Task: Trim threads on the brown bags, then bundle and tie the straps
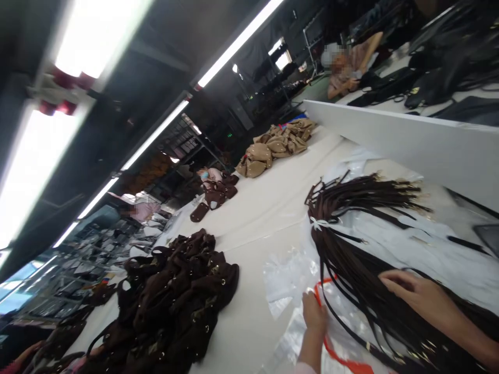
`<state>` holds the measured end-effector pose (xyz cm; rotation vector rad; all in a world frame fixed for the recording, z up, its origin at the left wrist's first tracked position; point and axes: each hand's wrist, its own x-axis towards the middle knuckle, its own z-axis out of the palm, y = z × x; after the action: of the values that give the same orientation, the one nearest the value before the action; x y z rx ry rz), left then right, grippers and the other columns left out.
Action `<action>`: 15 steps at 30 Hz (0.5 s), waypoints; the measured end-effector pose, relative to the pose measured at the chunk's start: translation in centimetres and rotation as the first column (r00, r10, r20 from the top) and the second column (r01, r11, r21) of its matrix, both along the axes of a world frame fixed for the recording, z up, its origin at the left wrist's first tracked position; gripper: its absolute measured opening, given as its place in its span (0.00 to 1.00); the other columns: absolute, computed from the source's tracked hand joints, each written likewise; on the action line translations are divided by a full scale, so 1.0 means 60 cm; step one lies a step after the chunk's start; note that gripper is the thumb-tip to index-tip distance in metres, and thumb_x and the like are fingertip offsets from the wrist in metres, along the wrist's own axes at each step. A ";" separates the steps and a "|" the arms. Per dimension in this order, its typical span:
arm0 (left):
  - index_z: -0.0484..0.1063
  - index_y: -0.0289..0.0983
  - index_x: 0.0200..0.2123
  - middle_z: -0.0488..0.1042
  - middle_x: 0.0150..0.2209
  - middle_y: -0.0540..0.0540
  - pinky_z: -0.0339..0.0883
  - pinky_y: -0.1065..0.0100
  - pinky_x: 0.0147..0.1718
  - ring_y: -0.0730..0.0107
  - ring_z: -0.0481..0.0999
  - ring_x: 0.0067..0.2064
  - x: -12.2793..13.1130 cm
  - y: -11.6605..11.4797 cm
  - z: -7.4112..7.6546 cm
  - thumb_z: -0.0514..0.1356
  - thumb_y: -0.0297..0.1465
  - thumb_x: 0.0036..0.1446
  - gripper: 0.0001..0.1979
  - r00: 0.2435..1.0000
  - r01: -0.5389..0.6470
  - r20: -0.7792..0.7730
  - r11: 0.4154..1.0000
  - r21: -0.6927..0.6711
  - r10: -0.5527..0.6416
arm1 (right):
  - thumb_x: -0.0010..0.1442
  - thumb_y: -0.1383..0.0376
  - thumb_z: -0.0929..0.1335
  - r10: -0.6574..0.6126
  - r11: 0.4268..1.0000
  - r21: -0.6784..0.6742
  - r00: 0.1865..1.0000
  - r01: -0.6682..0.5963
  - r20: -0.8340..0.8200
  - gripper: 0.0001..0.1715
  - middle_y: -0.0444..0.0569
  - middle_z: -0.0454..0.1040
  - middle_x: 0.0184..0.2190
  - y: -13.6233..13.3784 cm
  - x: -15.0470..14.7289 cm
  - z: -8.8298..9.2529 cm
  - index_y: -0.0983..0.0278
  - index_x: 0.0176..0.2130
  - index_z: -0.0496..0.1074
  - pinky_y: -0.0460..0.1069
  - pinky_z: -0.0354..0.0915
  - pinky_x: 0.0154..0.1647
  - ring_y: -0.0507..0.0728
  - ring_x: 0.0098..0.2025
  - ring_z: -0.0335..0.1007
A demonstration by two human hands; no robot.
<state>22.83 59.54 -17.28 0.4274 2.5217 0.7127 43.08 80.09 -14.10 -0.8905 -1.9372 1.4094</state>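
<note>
The long pale counter [257, 208] runs away from the viewer, tilted in the frame, with a white divider board [409, 140] along its right side. Nearest on the left lies a big heap of dark brown bags [171, 301] with small metal studs. Farther along sit a smaller group of brown pieces [214, 195] and a pile of tan bags [273, 145]. Other people sit at work beyond these piles and behind the divider.

On the right lies the bundle of dark brown straps [362, 228], bound near its middle with a white tie [319, 223]. Its long axis runs from the near right corner towards the far middle, the far ends fanning out with small gold fittings. It rests on clear plastic sheets [288, 280].

The right hand [413, 291] lies flat on the straps, fingers loosely spread. The left hand [314, 311] touches an orange cord [331, 353] beside the bundle; whether it grips is unclear. No writing is readable.
</note>
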 end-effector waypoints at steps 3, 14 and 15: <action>0.65 0.37 0.28 0.71 0.43 0.39 0.58 0.56 0.57 0.56 0.68 0.55 0.008 -0.007 -0.016 0.58 0.28 0.49 0.03 0.998 -0.054 0.030 0.996 0.071 0.052 | 0.54 0.50 0.66 0.064 0.995 -0.087 0.994 -0.056 0.093 0.14 0.45 0.78 0.32 -0.018 0.010 0.055 0.55 0.32 0.77 0.56 0.72 0.39 0.61 0.35 0.75; 0.63 0.35 0.35 0.61 0.23 0.56 0.50 0.76 0.18 0.82 0.54 0.19 -0.018 -0.013 0.008 0.55 0.34 0.60 0.07 0.895 -0.424 0.292 0.846 0.324 0.336 | 0.53 0.49 0.66 -0.041 0.987 -0.144 0.978 0.071 0.204 0.20 0.47 0.78 0.30 0.027 0.092 0.018 0.61 0.34 0.77 0.51 0.67 0.34 0.58 0.31 0.73; 0.64 0.35 0.33 0.59 0.22 0.57 0.47 0.76 0.17 0.83 0.51 0.18 -0.019 -0.006 0.015 0.55 0.35 0.60 0.09 0.891 -0.426 0.312 0.844 0.326 0.329 | 0.53 0.49 0.66 -0.036 0.985 -0.158 0.980 0.068 0.197 0.20 0.47 0.78 0.30 0.031 0.094 0.020 0.61 0.34 0.77 0.51 0.68 0.35 0.59 0.32 0.74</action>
<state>21.72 59.21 -16.39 -0.0506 2.2422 1.3445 48.73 81.96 -12.87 -1.1854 -1.9419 1.5165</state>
